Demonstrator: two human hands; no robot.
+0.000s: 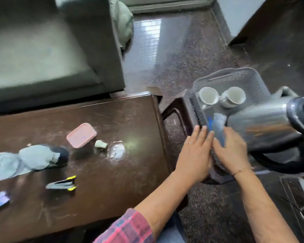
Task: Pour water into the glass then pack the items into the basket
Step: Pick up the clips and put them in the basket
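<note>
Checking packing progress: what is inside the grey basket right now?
The grey basket holds two white cups, a steel kettle lying tilted, and a clear blurred item at the right hand. The hands and kettle cover the near part.

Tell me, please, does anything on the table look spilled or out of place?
Yes. A small wet puddle shines on the brown table, right of the pink-lidded box. It looks like spilled water. The frame is blurred, so nothing else is certain.

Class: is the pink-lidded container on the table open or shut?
Shut: the pink lid sits flat over the container, which stands on the brown table.
</note>
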